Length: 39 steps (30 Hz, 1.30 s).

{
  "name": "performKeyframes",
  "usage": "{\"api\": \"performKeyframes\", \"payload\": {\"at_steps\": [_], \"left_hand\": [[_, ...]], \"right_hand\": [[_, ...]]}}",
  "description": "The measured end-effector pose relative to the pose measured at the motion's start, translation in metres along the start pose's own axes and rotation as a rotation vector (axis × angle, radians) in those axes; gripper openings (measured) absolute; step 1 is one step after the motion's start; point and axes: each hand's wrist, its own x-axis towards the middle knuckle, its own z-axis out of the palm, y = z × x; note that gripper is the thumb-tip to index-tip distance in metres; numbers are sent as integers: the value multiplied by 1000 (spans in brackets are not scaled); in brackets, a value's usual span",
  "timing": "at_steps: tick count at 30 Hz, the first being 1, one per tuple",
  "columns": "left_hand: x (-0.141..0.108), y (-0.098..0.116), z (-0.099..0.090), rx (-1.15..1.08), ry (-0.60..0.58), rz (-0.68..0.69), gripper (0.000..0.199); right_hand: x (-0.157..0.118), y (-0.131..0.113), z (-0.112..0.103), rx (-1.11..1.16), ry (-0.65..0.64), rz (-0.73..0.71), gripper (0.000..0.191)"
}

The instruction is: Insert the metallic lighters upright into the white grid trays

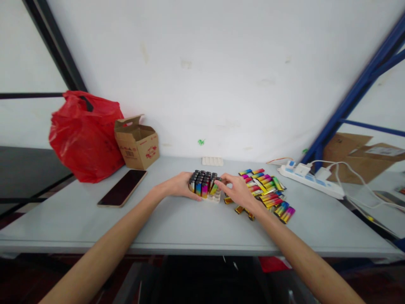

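Two white trays are seen on one gray table [177, 228]: the near white tray [217, 196] is packed with standing lighters [204, 185], more than a dozen, and the far tray [212, 161] is set by the wall. Many more loose lighters [268, 192] are heaped on the right, too jumbled to be counted. One phone [123, 188], one red bag [87, 139], one small box [137, 143] and one power strip [311, 182] can be seen too.

The near white tray is held at its left side by the left hand [180, 185], with thumb and fingers bent around it and its lighters. One tilted lighter [214, 188] is pinched by the right hand [237, 190], thumb and fingers close together, at the tray's right side.

Red print and a barcode are shown on the small box, and a white label [386, 150] is stuck on brown cardboard [363, 166] at far right; no words can be read.
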Motion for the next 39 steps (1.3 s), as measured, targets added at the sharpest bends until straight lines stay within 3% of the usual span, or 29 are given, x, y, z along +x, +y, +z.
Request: {"api": "performKeyframes", "payload": {"at_steps": [8,15,18,21,24,27,34,39], "left_hand": [[1,0,0,-1,-15,21,68],[0,2,0,23,-9,13,67],[0,3,-1,7,0,18,68],[-1,4,-1,14,0,7,70],[-1,4,-2,35,-1,-5,72],[-1,3,-2,33,-10,-5,72],[0,-1,-1,34,-5,-9,73],[0,1,-1,24,-1,-11,71]], "right_hand": [[0,9,6,-111,-114,-100,25],[4,9,1,-329,-136,-91,37],[8,33,-19,-352,-36,-52,33],[13,78,-44,-474,60,10,36],[15,121,-61,-598,-7,134,51],[15,144,-67,-620,-135,254,50],[14,144,-67,-597,-148,185,27],[15,133,-65,-413,65,150,22]]}}
